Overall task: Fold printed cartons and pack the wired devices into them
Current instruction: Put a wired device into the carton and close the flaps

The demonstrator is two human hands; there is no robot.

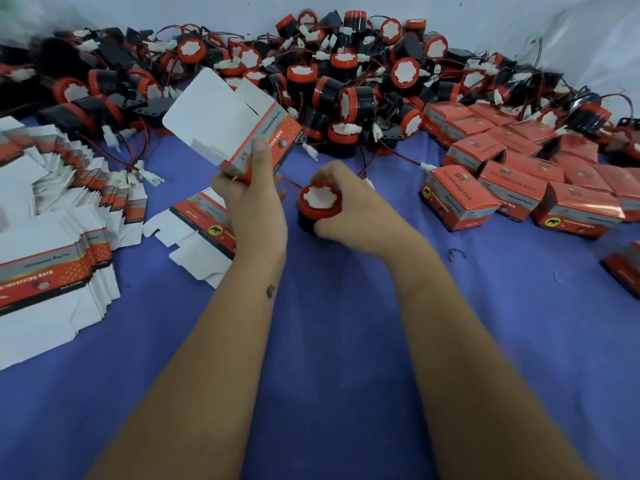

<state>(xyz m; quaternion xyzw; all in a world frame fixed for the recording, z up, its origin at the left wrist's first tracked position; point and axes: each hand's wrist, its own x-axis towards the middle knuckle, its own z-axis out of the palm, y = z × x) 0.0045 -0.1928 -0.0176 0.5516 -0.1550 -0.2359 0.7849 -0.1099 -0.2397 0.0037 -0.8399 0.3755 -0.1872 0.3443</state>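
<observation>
My left hand (pixel 251 206) grips an erected red-and-grey printed carton (pixel 239 133) by its lower corner, thumb along the printed side. The carton's white top flaps stand open, tilted up and to the left. Just right of it, my right hand (pixel 349 209) curls round a wired device (pixel 318 206), a black cylinder with a red rim and white face, resting on the blue cloth. Its red and black wires trail off toward the pile behind. Under my left wrist lies a flat unfolded carton (pixel 194 233).
A big heap of wired devices (pixel 346 74) fills the back of the blue cloth (pixel 346 323). Stacks of flat cartons (pixel 59 216) fan out at left. Several closed packed cartons (pixel 512 168) crowd the right side, one more at the right edge (pixel 623 271).
</observation>
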